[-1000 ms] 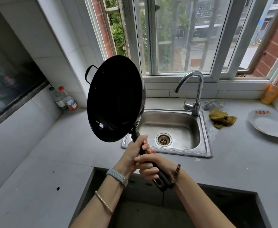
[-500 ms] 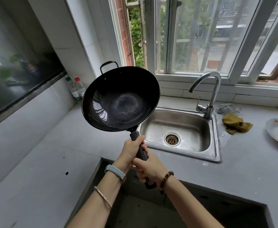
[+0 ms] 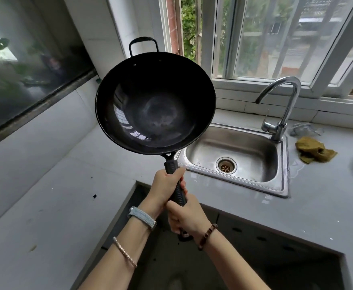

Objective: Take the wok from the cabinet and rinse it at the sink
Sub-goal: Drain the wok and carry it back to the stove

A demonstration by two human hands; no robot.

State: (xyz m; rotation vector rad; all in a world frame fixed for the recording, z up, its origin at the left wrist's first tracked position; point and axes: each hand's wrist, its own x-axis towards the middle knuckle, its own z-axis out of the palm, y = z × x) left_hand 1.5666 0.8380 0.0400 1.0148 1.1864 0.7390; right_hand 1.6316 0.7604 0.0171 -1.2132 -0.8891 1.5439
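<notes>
Both hands, left (image 3: 165, 186) & right (image 3: 187, 216), wrapped round wok (image 3: 155, 103) handle, bowl tilted toward cam, handle-to-loop axis upright.

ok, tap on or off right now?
Off. No water falls from the faucet spout, and the sink basin below looks dry around the drain. The wok is not under the spout.

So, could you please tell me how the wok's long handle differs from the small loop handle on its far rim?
The long handle is a straight black ribbed grip, while the loop handle is a thin bent bar standing up from the rim. The left hand and right hand both clasp the long handle; nothing touches the loop handle. The long handle points toward the person, the loop handle toward the window. Both are dark and fixed to the same wok.
</notes>
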